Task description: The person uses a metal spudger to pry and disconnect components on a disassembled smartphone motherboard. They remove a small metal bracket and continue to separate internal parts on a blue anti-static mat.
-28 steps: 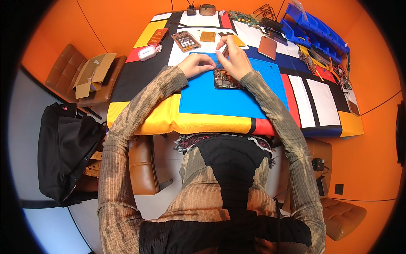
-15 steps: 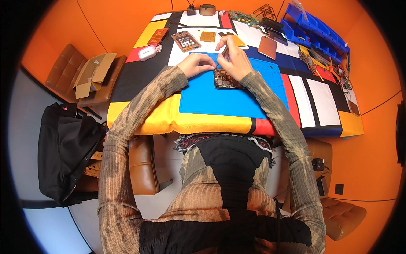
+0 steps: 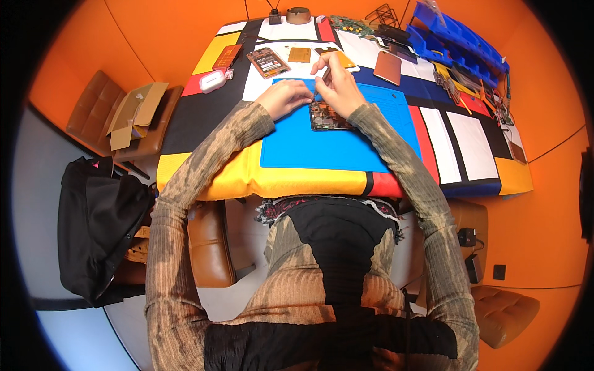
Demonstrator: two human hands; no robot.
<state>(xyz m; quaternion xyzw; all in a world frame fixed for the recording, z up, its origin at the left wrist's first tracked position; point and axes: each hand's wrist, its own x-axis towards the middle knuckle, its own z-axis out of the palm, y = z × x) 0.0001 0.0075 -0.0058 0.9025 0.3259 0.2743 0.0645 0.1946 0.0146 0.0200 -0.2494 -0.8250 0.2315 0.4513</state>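
Note:
An opened phone (image 3: 330, 117) with its circuit parts bare lies on a blue work mat (image 3: 291, 145). My right hand (image 3: 340, 86) is over the phone's upper edge, its fingers pinched round a slim dark tool (image 3: 325, 73); the tool's kind and tip are too small to tell. My left hand (image 3: 284, 98) rests at the phone's upper left corner, fingers bent and pressed together. Whether anything is between those fingertips I cannot make out. Beyond my hands lies another opened phone body (image 3: 268, 62), beside a small gold-brown plate (image 3: 299, 55).
To the left are a white earbud case (image 3: 212, 81) and a red box (image 3: 227, 57). A copper-coloured phone panel (image 3: 387, 67) lies right of the mat. Blue parts bins (image 3: 455, 43) stand at the far right, with hand tools (image 3: 448, 85) before them. Green circuit boards (image 3: 351, 25) lie at the back.
Both hands stay at the phone in nearly the same pose, with only slight finger movement. The whole view has shifted a little.

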